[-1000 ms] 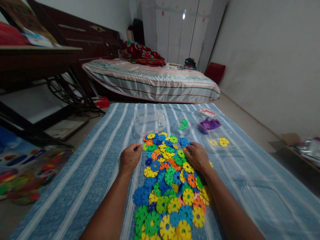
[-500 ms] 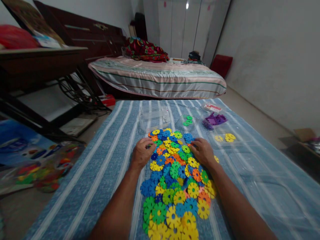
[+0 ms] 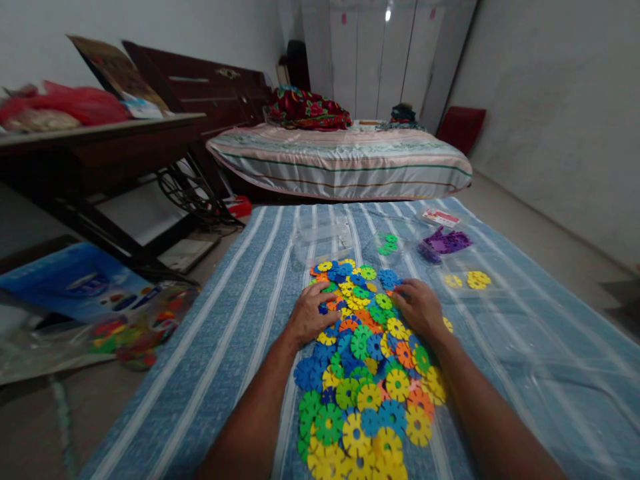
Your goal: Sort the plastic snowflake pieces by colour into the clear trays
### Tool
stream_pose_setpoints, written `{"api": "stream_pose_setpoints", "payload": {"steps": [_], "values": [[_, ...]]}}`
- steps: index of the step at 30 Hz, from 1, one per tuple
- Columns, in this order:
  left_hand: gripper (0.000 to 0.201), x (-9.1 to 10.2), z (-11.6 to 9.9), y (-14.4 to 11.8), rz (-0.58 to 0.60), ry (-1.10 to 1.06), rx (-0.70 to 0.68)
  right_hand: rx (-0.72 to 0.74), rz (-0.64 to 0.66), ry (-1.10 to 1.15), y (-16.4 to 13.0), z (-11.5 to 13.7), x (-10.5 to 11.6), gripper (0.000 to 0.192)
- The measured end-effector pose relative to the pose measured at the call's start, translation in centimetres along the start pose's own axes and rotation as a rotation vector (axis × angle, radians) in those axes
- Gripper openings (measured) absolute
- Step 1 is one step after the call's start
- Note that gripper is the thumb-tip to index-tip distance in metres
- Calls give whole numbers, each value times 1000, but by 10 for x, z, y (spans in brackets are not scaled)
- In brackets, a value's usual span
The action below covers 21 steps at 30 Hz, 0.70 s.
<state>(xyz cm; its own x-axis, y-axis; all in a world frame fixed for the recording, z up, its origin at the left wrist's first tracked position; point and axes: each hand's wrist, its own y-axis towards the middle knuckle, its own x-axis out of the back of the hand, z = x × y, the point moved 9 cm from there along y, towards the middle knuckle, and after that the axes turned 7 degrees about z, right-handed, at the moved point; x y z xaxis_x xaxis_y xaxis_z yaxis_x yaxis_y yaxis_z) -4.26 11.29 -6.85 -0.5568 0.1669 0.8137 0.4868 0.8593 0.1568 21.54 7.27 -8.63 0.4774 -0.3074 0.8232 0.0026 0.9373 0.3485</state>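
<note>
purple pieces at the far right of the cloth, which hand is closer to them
Right. The right hand rests on the pile's right edge, just below and left of the purple pieces. The left hand lies across the pile, farther away.

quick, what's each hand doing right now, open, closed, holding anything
Left hand: open, fingers spread flat on the disc pile, holding nothing.
Right hand: loosely curled on the pile's right edge; a grip cannot be told.

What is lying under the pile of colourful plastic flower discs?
The pile of colourful plastic flower discs lies on a blue striped cloth, apparently under clear plastic film. Whatever is beneath the cloth is hidden.
</note>
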Motion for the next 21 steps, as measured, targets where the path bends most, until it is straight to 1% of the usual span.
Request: {"api": "stream_pose_setpoints", "payload": {"steps": [6,10,13,16,21], "values": [[35,-1,-3,0,12,27,4,-27,-7,14,0,1,3,24],[30,2,-2,-1,-46,19,6,-23,-14,24,0,2,4,23],[24,3,2,-2,-101,10,24,-18,-29,20,0,2,4,23],[24,4,6,-2,-137,-1,38,-20,-39,25,0,1,4,23],[23,4,10,0,-108,-53,61,-27,-34,38,1,1,4,23]]}}
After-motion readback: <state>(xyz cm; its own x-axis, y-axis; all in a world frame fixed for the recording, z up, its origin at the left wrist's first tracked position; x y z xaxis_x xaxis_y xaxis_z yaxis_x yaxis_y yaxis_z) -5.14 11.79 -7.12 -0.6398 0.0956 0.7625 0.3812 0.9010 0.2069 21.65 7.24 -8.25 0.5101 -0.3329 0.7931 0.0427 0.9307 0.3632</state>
